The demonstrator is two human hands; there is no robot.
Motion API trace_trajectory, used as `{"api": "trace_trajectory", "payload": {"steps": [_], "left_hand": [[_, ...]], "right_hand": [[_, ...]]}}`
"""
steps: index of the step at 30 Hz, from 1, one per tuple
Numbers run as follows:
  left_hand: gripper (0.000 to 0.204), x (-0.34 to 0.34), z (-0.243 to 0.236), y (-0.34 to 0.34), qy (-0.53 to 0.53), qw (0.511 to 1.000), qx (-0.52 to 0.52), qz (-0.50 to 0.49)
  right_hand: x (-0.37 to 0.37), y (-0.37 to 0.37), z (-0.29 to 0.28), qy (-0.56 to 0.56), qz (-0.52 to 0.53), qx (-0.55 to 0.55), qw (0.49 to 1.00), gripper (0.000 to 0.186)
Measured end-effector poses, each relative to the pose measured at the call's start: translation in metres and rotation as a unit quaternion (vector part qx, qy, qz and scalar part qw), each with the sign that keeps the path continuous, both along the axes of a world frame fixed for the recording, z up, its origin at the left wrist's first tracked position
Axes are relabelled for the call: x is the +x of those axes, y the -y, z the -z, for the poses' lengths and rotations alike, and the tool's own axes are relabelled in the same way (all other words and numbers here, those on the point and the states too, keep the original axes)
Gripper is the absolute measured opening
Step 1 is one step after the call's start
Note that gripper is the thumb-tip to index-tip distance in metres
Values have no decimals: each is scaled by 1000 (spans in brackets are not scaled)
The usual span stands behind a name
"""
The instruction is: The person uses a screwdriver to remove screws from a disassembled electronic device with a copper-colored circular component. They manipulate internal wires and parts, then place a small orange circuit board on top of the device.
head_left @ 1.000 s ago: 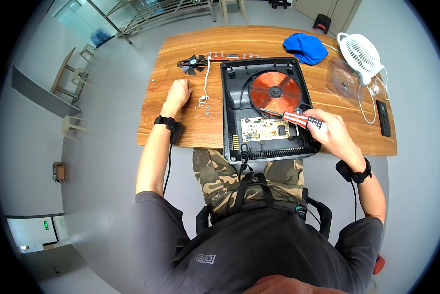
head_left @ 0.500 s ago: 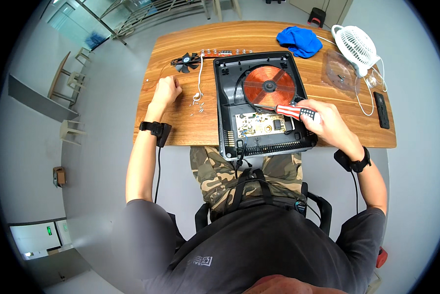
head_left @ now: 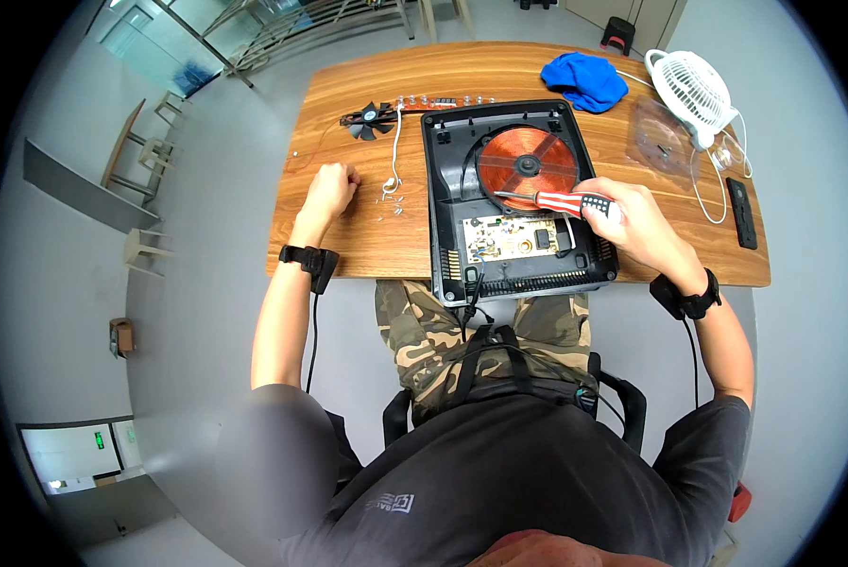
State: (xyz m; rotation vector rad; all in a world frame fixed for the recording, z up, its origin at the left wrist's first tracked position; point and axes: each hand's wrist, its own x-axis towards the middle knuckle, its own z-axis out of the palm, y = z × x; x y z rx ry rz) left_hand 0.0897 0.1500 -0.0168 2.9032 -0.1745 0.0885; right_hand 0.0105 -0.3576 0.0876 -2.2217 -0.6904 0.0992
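My right hand (head_left: 636, 222) is closed around the red, white and dark handle of a screwdriver (head_left: 558, 201). Its shaft points left across the near part of a round copper coil (head_left: 528, 151). The coil sits in an open black appliance housing (head_left: 450, 151) lying at the table's near edge. Nearer to me in the housing is a pale circuit board (head_left: 504, 238). Left of the housing, my left hand (head_left: 330, 192) rests on the table in a loose fist, with nothing visible in it. Several small screws (head_left: 398, 206) lie between that fist and the housing.
Behind my left hand lie a black fan (head_left: 369, 121) and a strip board (head_left: 443, 101) with a white cable (head_left: 395, 151). A blue cloth (head_left: 584, 81), white desk fan (head_left: 691, 90), clear tray (head_left: 660, 142) and black bar-shaped object (head_left: 741, 214) are on the right of the wooden table (head_left: 348, 250).
My right hand and the screwdriver have moved slightly away from me, bringing the shaft further over the coil. The whole view has shifted a little. My left hand stays in its fist.
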Motion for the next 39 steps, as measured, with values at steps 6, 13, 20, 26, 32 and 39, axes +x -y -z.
{"api": "trace_trajectory", "payload": {"steps": [6,13,20,26,32,39], "left_hand": [[9,-3,4,-2,-18,999,13,-26],[13,-8,2,15,-19,999,6,-31],[14,-8,-5,14,43,999,-12,7],[14,-6,-6,15,28,998,-56,10],[14,-6,-1,10,0,999,-44,13],[9,-13,-6,14,-18,999,-41,11]], "right_hand": [[-5,3,-2,-15,16,3,1000,31],[-4,5,5,-18,3,17,1000,31],[-3,7,7,-26,11,3,1000,31],[-1,7,9,-28,19,5,999,32],[1,6,11,-30,13,13,999,33],[1,8,13,-23,3,11,1000,31]]}}
